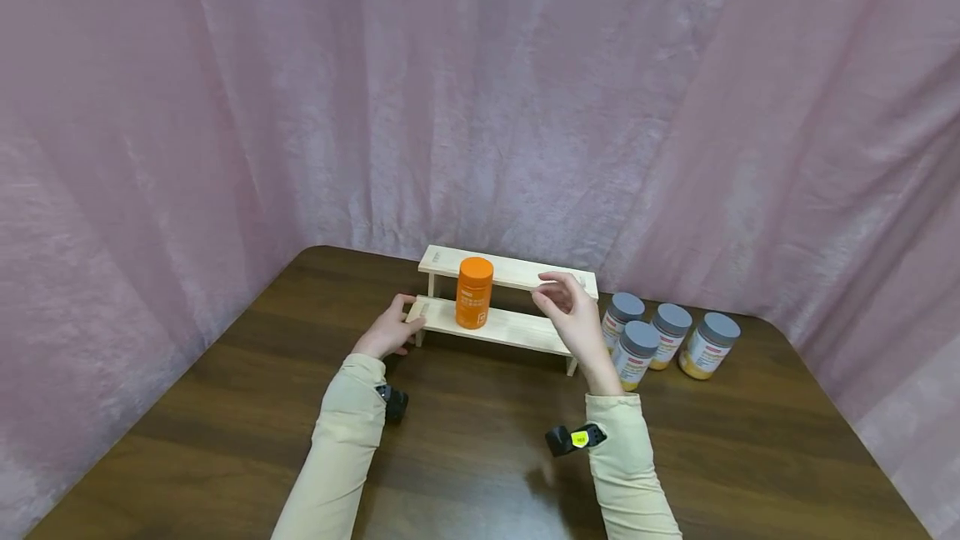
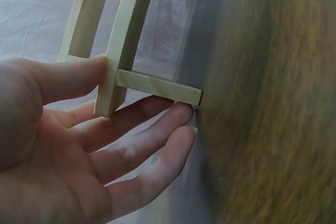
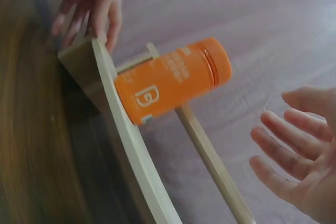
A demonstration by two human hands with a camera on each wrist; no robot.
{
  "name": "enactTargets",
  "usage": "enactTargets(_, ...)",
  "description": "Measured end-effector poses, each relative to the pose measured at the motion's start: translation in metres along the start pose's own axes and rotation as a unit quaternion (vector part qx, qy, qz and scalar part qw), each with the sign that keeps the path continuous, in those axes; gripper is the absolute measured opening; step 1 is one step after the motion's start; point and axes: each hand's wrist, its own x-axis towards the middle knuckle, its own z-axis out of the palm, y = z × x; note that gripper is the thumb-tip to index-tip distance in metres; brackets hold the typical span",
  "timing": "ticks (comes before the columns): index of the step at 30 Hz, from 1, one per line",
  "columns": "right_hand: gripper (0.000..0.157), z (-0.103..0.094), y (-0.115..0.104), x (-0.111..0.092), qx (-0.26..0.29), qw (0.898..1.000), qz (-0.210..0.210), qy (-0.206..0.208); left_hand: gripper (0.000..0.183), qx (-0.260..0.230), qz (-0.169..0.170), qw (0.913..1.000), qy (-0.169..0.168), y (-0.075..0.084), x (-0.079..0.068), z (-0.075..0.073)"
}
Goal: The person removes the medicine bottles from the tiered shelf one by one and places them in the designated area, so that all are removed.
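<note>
An orange bottle (image 1: 474, 294) with an orange lid stands upright on the lower step of a two-step wooden rack (image 1: 525, 330), left of its middle. My left hand (image 1: 386, 332) grips the left end of that lower step. In the left wrist view the thumb (image 2: 79, 77) lies against the board's top face, and the other fingers reach beneath it beside the short rack leg (image 2: 157, 85). My right hand (image 1: 573, 319) hovers over the rack's right part, fingers loosely bent and holding nothing. In the right wrist view this hand (image 3: 304, 150) is apart from the orange bottle's lid (image 3: 218, 60).
Several white-and-yellow jars (image 1: 707, 348) with grey lids stand close together to the right of the rack. All rest on a dark wooden table (image 1: 480, 440). A pink curtain (image 1: 480, 107) hangs right behind the table's back edge.
</note>
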Motion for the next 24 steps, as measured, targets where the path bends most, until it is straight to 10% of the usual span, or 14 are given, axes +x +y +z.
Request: enactTargets(24, 0.067, 0.074, -0.003, 0.014, 0.125, 0.989, 0.073, -0.011, 0.051, -0.006, -0.005, 0.9995, 0.03, 0.005, -0.003, 0.008)
